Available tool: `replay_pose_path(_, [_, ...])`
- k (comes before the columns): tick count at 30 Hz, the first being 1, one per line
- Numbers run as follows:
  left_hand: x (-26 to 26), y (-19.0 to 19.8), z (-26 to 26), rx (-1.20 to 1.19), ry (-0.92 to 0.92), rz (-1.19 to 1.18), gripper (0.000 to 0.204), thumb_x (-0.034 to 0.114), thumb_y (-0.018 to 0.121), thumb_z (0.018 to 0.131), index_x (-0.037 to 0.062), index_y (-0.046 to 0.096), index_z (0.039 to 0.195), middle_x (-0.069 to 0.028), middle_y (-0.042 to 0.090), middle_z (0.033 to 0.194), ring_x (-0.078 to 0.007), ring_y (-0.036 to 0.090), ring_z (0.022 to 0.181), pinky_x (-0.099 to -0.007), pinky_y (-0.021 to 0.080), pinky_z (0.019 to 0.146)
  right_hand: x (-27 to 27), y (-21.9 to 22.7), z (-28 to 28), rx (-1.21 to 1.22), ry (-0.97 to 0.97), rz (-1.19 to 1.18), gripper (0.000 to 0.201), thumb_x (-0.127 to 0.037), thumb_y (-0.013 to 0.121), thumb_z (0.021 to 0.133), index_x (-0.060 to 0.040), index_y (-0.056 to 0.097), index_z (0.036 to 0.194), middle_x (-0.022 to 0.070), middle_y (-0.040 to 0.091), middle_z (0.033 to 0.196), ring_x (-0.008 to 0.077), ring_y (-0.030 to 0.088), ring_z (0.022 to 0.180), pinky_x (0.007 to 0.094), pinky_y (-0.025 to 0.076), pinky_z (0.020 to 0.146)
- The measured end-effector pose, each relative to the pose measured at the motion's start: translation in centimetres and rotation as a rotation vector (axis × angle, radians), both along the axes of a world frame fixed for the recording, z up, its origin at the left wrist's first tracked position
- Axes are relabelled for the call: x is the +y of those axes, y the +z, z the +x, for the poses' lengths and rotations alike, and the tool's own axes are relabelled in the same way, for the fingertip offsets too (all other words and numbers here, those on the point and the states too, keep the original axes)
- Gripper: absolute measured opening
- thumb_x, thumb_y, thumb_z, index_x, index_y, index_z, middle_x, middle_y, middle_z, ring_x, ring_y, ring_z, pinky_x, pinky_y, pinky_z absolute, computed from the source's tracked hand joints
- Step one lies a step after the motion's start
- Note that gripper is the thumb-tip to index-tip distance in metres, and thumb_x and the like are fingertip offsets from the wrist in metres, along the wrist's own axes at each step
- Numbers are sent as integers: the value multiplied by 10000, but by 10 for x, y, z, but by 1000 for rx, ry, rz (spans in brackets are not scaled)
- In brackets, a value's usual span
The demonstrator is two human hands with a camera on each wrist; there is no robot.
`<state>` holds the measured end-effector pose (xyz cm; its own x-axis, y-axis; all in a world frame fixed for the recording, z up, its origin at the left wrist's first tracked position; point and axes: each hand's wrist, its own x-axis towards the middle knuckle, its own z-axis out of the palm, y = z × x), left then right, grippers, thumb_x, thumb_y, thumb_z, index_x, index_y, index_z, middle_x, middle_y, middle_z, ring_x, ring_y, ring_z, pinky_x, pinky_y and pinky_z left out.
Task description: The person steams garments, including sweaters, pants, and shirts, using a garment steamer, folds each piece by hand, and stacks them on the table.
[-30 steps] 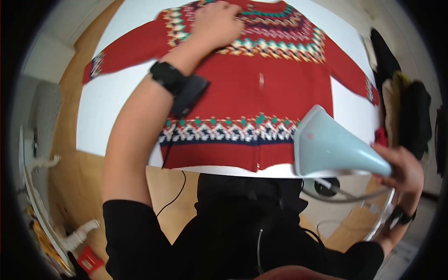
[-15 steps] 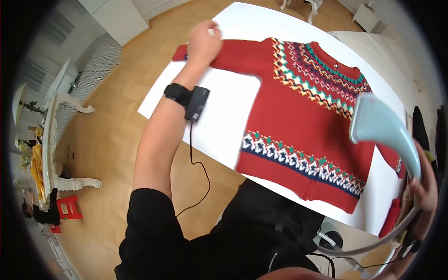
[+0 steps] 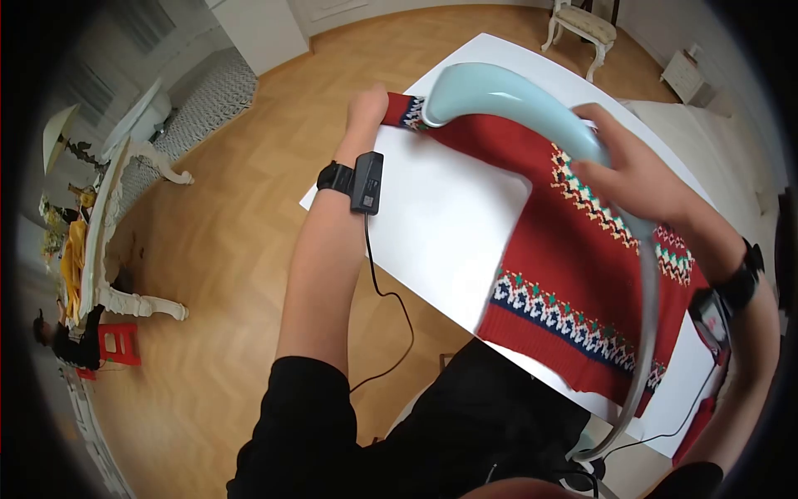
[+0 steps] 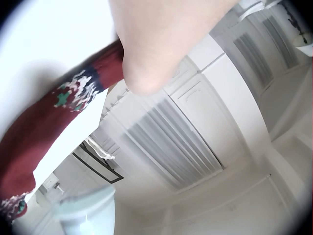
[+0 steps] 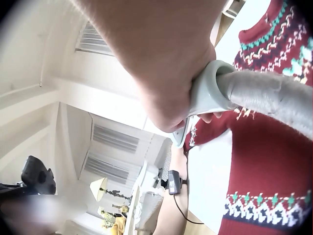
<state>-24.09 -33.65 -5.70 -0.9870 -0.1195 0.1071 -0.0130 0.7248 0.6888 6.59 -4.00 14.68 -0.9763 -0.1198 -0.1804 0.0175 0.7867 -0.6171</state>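
Note:
A red patterned sweater [image 3: 573, 249] lies on a white board [image 3: 449, 216]. At its left cuff, my left hand [image 3: 366, 108] grips the sleeve end; the left wrist view shows the hand [image 4: 156, 44] at the edge of the cuff [image 4: 80, 90], its fingertips hidden. My right hand [image 3: 636, 170] is wrapped round the handle of a light blue steamer [image 3: 499, 93], whose wide head is over the sleeve near that cuff. From the handle's end a grey hose [image 3: 647, 324] hangs across the sweater; the right wrist view shows this hose [image 5: 274, 93] too.
A thin black cable [image 3: 386, 291] hangs from the left wrist camera. Beyond the board stand a cushioned chair [image 3: 586, 25] and a small white cabinet [image 3: 688, 75]. At far left are an ornate white table [image 3: 108, 249] and a red stool [image 3: 119, 343].
The right hand has swung the steamer leftward from the sweater's right side to the left sleeve. The left hand has gone from the yoke to the cuff. The head view has turned left.

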Motion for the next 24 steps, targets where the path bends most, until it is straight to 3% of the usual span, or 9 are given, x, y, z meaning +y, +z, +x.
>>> replay_pose_path(2, [-2, 12, 5, 0, -51, 22, 420, 274, 432, 914, -56, 681, 990, -260, 693, 1016, -345, 660, 916, -406, 496, 805, -16, -16, -18, -16, 36, -33, 466, -199, 619, 922, -54, 450, 1332, 103, 636, 847, 141, 620, 665, 308, 526, 586])
replay_pose_path(4, [14, 32, 39, -82, 61, 453, 367, 265, 493, 884, -24, 709, 951, -182, 712, 925, -249, 648, 796, -369, 490, 716, -23, -42, -28, -39, 101, -136, 504, -199, 629, 926, -43, 442, 1368, 110, 636, 845, 152, 623, 661, 310, 530, 566])
replay_pose_path(7, [16, 31, 41, -60, -117, 226, 306, 248, 565, 855, 4, 734, 931, -129, 716, 892, -192, 646, 767, -350, 495, 682, -33, -57, -30, -36, 140, -174, 587, -165, 609, 942, -68, 362, 1465, 66, 595, 881, 117, 577, 623, 277, 511, 539])
replay_pose_path(8, [21, 28, 44, -95, -98, 336, 343, 283, 569, 837, -27, 712, 877, -189, 717, 873, -296, 668, 803, -385, 506, 734, -33, -60, -30, -39, 133, -178, 587, -165, 609, 942, -68, 362, 1465, 66, 595, 881, 117, 577, 623, 277, 511, 539])
replay_pose_path(14, [38, 39, 61, 100, -259, 336, 372, 306, 575, 869, -28, 723, 935, -214, 719, 892, -299, 684, 822, -394, 515, 748, -14, -61, -34, -63, 130, -233, 476, -237, 595, 952, -47, 467, 1370, 97, 640, 904, 145, 621, 640, 296, 537, 559])
replay_pose_path(17, [37, 28, 46, 212, -78, 220, 421, 339, 561, 931, -55, 701, 975, -225, 714, 907, -312, 683, 847, -414, 515, 765, 7, -46, -28, -129, 127, -161, 420, -250, 587, 957, -39, 505, 1311, 90, 642, 907, 147, 622, 639, 301, 544, 566])
replay_pose_path(18, [36, 25, 44, 258, -35, 198, 430, 348, 576, 954, -65, 694, 978, -208, 718, 905, -282, 677, 829, -401, 513, 761, 11, -35, -21, -175, 61, -112, 502, -210, 585, 962, -63, 440, 1419, 67, 619, 884, 122, 597, 624, 271, 523, 566])
replay_pose_path(21, [28, 8, 22, 356, -34, 126, 448, 361, 561, 965, -68, 686, 1006, -228, 715, 939, -317, 681, 864, -416, 508, 779, 53, -36, -7, -57, 97, -49, 536, -223, 602, 942, -55, 460, 1431, 46, 626, 858, 100, 594, 681, 265, 518, 602])
replay_pose_path(24, [26, 0, 7, 377, 9, 167, 482, 378, 527, 962, -80, 673, 997, -280, 694, 949, -405, 673, 901, -461, 509, 810, 85, -23, 20, -141, 62, -6, 562, -223, 601, 935, -49, 450, 1447, 41, 626, 849, 105, 596, 718, 270, 519, 613])
